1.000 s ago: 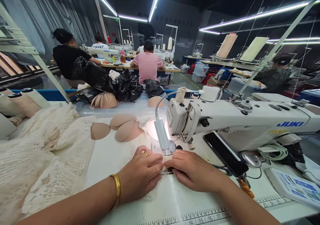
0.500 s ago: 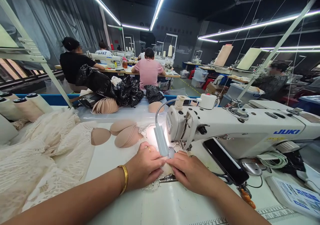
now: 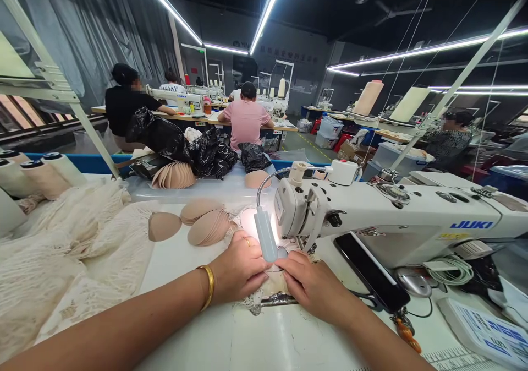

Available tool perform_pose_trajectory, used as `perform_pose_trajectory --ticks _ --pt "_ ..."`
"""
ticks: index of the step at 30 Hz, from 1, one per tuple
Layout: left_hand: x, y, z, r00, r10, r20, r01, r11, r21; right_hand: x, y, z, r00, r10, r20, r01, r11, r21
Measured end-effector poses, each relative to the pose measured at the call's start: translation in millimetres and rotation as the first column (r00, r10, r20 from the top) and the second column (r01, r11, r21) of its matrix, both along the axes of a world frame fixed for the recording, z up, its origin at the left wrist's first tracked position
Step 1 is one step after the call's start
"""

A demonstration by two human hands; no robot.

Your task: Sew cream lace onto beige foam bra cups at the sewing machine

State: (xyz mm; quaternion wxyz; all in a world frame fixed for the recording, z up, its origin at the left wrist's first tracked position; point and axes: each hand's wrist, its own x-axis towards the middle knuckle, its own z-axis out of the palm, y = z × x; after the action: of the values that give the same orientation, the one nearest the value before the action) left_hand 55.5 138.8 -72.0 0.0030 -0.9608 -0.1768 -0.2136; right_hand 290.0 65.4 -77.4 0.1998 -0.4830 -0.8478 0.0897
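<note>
Pale lace piece (image 3: 256, 298) is under and between the fingertips, at the foot of the sewing machine (image 3: 299, 208). L hand (image 3: 239, 266) has its fingers drawn in narrow, tips on the cloth; R hand (image 3: 315, 285) is much the same from the other side, fingers bent, tips down near the L ones. Can't tell w/ either whether the cloth is pinched or just pressed flat, as the fingers cover the contact.

Handling, my guess: v. light, soft, limp; the openwork could snag or stretch out of shape if tugged. Best hold is prob. flat fingertips near the edge, one hand each side, w/ light, even tension — no hard pull on the holes. Smooth bits may slide a little on the tabletop (image 3: 206, 341).

Position: the piece runs from beneath the L fingertips across toward the R thumb, w/ a lacy edge showing just below the L fingers, beside a metal strip (image 3: 280, 299) on the near side of both hands. Lamp (image 3: 266, 239) hangs just beyond the fingertips, hiding part of the work.

Beyond the L hand: stacked beige pads (image 3: 208, 229), w/ a single pad (image 3: 165, 226) left of them. Heaped lace (image 3: 82, 239) is further left. Phone (image 3: 371, 274) lies right of the R hand — not touching it.
</note>
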Motion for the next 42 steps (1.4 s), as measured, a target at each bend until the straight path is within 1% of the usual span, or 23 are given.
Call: perform_pose_trajectory --ticks 3,9,12,16,18,21,23,24,25,26,28,29,30,32,34,35,36,37,38,39,40,41,42 --pt "0 0 3.8 0.999 -0.019 -0.035 0.018 1.0 -0.011 1 0 -0.5 1.0 0.001 0.008 -0.001 1.0 0.018" --pt "2 1 4.8 0.998 0.014 -0.065 -0.015 1.0 -0.024 3 -1 -0.8 0.999 0.014 0.042 -0.017 0.997 0.071" --pt "5 3 8.5 0.996 0.047 -0.075 -0.049 0.998 -0.031 3 -1 -1.3 1.0 0.01 0.022 -0.011 0.998 0.06" --pt "8 1 15.7 0.986 0.106 -0.128 -0.114 0.992 -0.056 2 0 -2.3 1.0 0.004 -0.013 -0.004 1.0 0.029" --pt "10 1 16.3 0.978 0.135 -0.159 -0.149 0.986 -0.077 1 0 -1.0 0.999 0.001 -0.045 0.0 1.0 0.015" --pt "8 1 13.4 0.965 0.192 -0.179 -0.215 0.97 -0.117 -5 -3 5.5 0.994 -0.021 -0.11 0.017 0.999 -0.041" --pt "2 -2 11.4 0.963 0.22 -0.154 -0.242 0.96 -0.141 -12 -7 11.3 0.983 -0.061 -0.173 0.038 0.99 -0.134" --pt "-3 -7 11.0 0.965 0.223 -0.135 -0.243 0.958 -0.151 -18 -10 13.8 0.966 -0.097 -0.241 0.046 0.977 -0.207" --pt "-9 -13 10.9 0.969 0.219 -0.116 -0.236 0.958 -0.161 -25 -13 15.5 0.929 -0.146 -0.34 0.04 0.953 -0.299" --pt "-17 -21 10.9 0.976 0.2 -0.09 -0.214 0.961 -0.175 -33 -16 16.4 0.865 -0.208 -0.457 0.009 0.916 -0.401" --pt "-35 -39 10.8 0.99 0.14 -0.012 -0.139 0.963 -0.229 -52 -24 16.3 0.667 -0.351 -0.658 -0.114 0.824 -0.555" --pt "-46 -47 10.4 0.993 0.116 0.029 -0.104 0.959 -0.265 -62 -28 15.7 0.565 -0.408 -0.717 -0.176 0.789 -0.588" --pt "-58 -54 9.7 0.992 0.109 0.068 -0.084 0.95 -0.3 -72 -32 15.3 0.481 -0.448 -0.754 -0.221 0.77 -0.599" --pt "-84 -64 9.0 0.978 0.167 0.123 -0.113 0.926 -0.362 -89 -40 15.7 0.352 -0.487 -0.8 -0.246 0.776 -0.581" --pt "-108 -72 11.0 0.934 0.322 0.157 -0.238 0.885 -0.4 -102 -47 17.9 0.228 -0.513 -0.827 -0.25 0.79 -0.559" --pt "-117 -78 13.4 0.886 0.422 0.192 -0.313 0.85 -0.423 -107 -50 19.6 0.164 -0.53 -0.832 -0.255 0.792 -0.555" --pt "-124 -86 16.4 0.819 0.523 0.237 -0.378 0.802 -0.463 -111 -53 21.6 0.104 -0.55 -0.829 -0.263 0.788 -0.556" --pt "-126 -97 19.4 0.748 0.606 0.27 -0.403 0.738 -0.541 -115 -55 23.7 0.054 -0.568 -0.821 -0.272 0.783 -0.559" --pt "-125 -110 21.9 0.695 0.665 0.274 -0.364 0.654 -0.663 -118 -57 25.8 0.016 -0.582 -0.813 -0.277 0.779 -0.562" --pt "-120 -124 23.1 0.669 0.698 0.254 -0.259 0.54 -0.801 -122 -59 27.7 -0.01 -0.59 -0.808 -0.279 0.777 -0.564" --pt "-112 -139 22.9 0.716 0.673 0.188 -0.064 0.332 -0.941 -125 -63 29.1 -0.025 -0.592 -0.806 -0.279 0.778 -0.563" --pt "-102 -153 21.6 0.79 0.599 0.131 0.143 0.027 -0.989 -129 -67 29.6 -0.036 -0.586 -0.809 -0.278 0.784 -0.555" --pt "-91 -164 19.6 0.818 0.56 0.134 0.295 -0.207 -0.933 -132 -72 28.8 -0.048 -0.574 -0.817 -0.277 0.794 -0.541"
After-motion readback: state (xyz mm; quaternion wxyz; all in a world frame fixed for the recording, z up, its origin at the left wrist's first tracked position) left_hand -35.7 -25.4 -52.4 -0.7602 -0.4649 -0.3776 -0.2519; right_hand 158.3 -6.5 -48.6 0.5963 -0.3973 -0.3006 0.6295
